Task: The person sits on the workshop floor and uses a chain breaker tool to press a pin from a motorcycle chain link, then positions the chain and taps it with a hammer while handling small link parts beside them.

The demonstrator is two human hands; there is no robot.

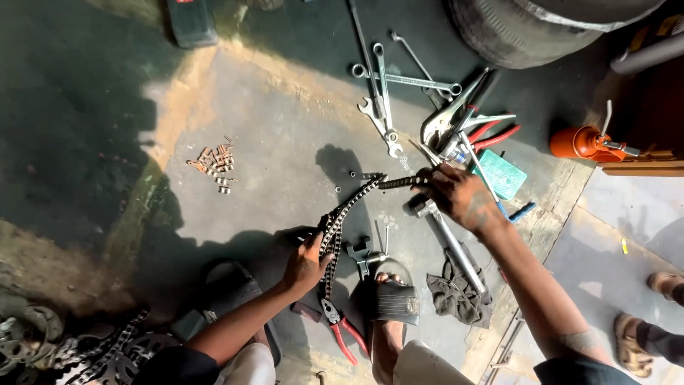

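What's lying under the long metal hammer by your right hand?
The long metal hammer has its handle end resting on a crumpled dark grey rag, which lies on the concrete floor. Whatever sits beneath the rag is covered.

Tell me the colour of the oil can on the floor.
Orange metal oil can, with a silver spout; head view shows it clearly.

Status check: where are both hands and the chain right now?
Left hand grips the folded end of the chain. Right hand holds the other end, pulled out over the floor. Hammer and pliers lie beneath, not touching.
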